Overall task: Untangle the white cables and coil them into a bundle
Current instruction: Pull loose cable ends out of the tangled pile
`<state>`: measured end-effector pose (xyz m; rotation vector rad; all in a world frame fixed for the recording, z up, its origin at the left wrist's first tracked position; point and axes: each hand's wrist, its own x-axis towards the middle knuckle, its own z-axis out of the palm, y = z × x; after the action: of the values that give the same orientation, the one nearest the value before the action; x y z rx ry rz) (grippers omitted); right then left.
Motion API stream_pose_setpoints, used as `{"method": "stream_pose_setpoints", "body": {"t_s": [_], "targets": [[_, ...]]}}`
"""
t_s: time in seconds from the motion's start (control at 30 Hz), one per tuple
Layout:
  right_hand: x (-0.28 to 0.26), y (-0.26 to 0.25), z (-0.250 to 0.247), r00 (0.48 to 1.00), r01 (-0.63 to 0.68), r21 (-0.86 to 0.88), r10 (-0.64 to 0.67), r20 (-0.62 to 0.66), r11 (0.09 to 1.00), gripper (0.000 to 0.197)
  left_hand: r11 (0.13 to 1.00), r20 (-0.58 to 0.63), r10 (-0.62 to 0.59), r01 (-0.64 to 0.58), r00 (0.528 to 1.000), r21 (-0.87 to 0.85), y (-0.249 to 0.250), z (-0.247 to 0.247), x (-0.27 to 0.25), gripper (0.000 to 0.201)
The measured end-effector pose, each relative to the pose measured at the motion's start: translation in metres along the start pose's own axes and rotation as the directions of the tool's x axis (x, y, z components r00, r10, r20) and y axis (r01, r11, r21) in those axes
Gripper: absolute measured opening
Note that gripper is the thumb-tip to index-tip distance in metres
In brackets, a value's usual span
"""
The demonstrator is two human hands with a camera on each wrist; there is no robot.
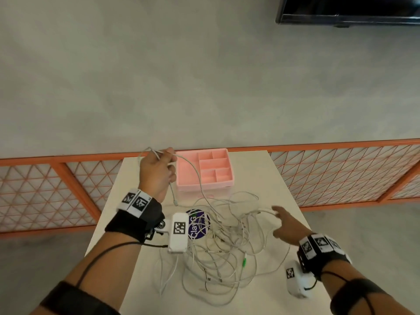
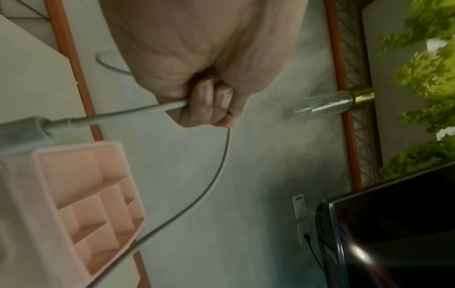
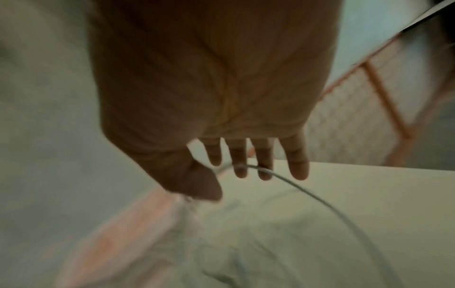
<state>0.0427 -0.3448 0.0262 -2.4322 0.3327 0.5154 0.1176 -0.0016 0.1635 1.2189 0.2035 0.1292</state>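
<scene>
A tangle of thin white cables (image 1: 218, 242) lies spread over the cream table (image 1: 284, 298). My left hand (image 1: 159, 169) is raised over the table's far left part and grips one white cable (image 2: 211, 175), fingers curled round it (image 2: 209, 105). Its plug end (image 1: 175, 201) dangles below the hand, and the long part runs down into the tangle. My right hand (image 1: 284, 221) hovers at the tangle's right edge with fingers spread straight (image 3: 298, 165). A cable loop (image 3: 320, 196) passes just under those fingertips; whether they touch it I cannot tell.
A pink divided organiser tray (image 1: 227, 180) stands at the table's far edge, right of my left hand. A round purple sticker (image 1: 200, 223) lies under the cables. An orange lattice railing (image 1: 341, 173) runs behind the table. A dark screen (image 1: 347, 10) hangs at the top right.
</scene>
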Motion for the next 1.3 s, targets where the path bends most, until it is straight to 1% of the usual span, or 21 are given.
{"method": "stream_pose_setpoints", "body": {"t_s": [0.07,0.13,0.17,0.23,0.3,0.37,0.4,0.47,0.53,0.6,0.63,0.7,0.77,0.83,0.87,0.93,1.0,1.07,1.17,1.23,1.3], "targets": [[-0.004,-0.034,-0.010,0.981,0.182,0.099,-0.173,-0.088,0.978,0.077,0.999,0.043,-0.030,0.029,0.999,0.022,-0.012,0.007,-0.010,0.017],[-0.009,-0.068,-0.011,0.937,0.335,0.136,-0.315,-0.148,0.933,0.069,0.997,0.097,-0.073,0.074,0.993,-0.001,-0.019,0.013,-0.018,0.015],[-0.012,-0.083,-0.008,0.917,0.394,0.141,-0.378,-0.130,0.908,0.067,0.995,0.123,-0.094,0.098,0.988,-0.025,-0.021,0.016,-0.021,0.014],[-0.013,-0.102,0.007,0.894,0.446,0.160,-0.448,-0.020,0.881,0.061,0.989,0.160,-0.118,0.130,0.980,-0.072,-0.019,0.019,-0.024,0.013],[-0.010,-0.109,0.028,0.884,0.451,0.118,-0.461,0.075,0.885,0.040,0.987,0.168,-0.105,0.123,0.980,-0.104,-0.013,0.019,-0.022,0.013],[-0.009,-0.107,0.046,0.893,0.430,0.073,-0.435,0.116,0.900,0.016,0.986,0.153,-0.065,0.087,0.986,-0.142,-0.003,0.014,-0.017,0.010],[-0.009,-0.102,0.052,0.899,0.415,0.062,-0.420,0.123,0.908,0.013,0.985,0.141,-0.042,0.065,0.989,-0.161,0.003,0.011,-0.015,0.010],[-0.009,-0.096,0.055,0.911,0.385,0.076,-0.392,0.127,0.920,0.021,0.982,0.122,-0.011,0.034,0.993,-0.188,0.013,0.003,-0.011,0.015],[-0.009,-0.098,0.049,0.918,0.342,0.242,-0.377,0.118,0.908,0.020,0.981,0.119,-0.006,0.028,0.993,-0.190,0.017,-0.003,-0.009,0.020],[-0.009,-0.108,0.036,0.927,0.302,0.479,-0.371,0.055,0.824,0.010,0.984,0.117,-0.021,0.041,0.993,-0.173,0.014,-0.006,-0.010,0.021],[-0.010,-0.115,0.029,0.930,0.289,0.572,-0.367,0.024,0.768,0.013,0.985,0.117,-0.032,0.051,0.993,-0.166,0.010,-0.006,-0.011,0.020],[-0.013,-0.129,0.015,0.926,0.242,0.695,-0.376,0.044,0.677,0.036,0.985,0.117,-0.051,0.070,0.992,-0.156,0.002,-0.005,-0.015,0.019],[-0.018,-0.143,0.006,0.887,0.184,0.740,-0.434,0.159,0.646,0.047,0.985,0.124,-0.070,0.088,0.990,-0.148,-0.006,-0.001,-0.019,0.016],[-0.024,-0.155,0.004,0.819,0.180,0.719,-0.507,0.269,0.671,0.042,0.985,0.133,-0.085,0.103,0.988,-0.139,-0.012,0.003,-0.020,0.014],[-0.027,-0.162,0.004,0.799,0.216,0.689,-0.531,0.283,0.692,0.034,0.985,0.135,-0.088,0.107,0.987,-0.136,-0.014,0.004,-0.020,0.014],[-0.033,-0.174,0.003,0.811,0.308,0.640,-0.546,0.210,0.704,0.016,0.986,0.139,-0.092,0.110,0.986,-0.128,-0.016,0.007,-0.020,0.014],[-0.036,-0.186,-0.005,0.838,0.381,0.649,-0.543,0.059,0.659,0.005,0.987,0.150,-0.092,0.110,0.984,-0.114,-0.017,0.008,-0.020,0.014],[-0.037,-0.194,-0.019,0.843,0.465,0.663,-0.523,-0.128,0.587,0.006,0.992,0.174,-0.089,0.103,0.981,-0.074,-0.020,0.006,-0.020,0.012],[-0.033,-0.197,-0.049,0.810,0.579,0.647,-0.440,-0.388,0.496,0.007,0.991,0.218,-0.128,0.120,0.967,0.051,-0.030,0.000,-0.020,0.021],[-0.029,-0.191,-0.069,0.796,0.605,0.663,-0.367,-0.481,0.442,0.006,0.978,0.234,-0.185,0.155,0.954,0.143,-0.040,-0.005,-0.021,0.031],[-0.026,-0.181,-0.085,0.806,0.591,0.699,-0.306,-0.506,0.403,0.006,0.949,0.219,-0.256,0.201,0.941,0.244,-0.055,-0.011,-0.021,0.038]]}}
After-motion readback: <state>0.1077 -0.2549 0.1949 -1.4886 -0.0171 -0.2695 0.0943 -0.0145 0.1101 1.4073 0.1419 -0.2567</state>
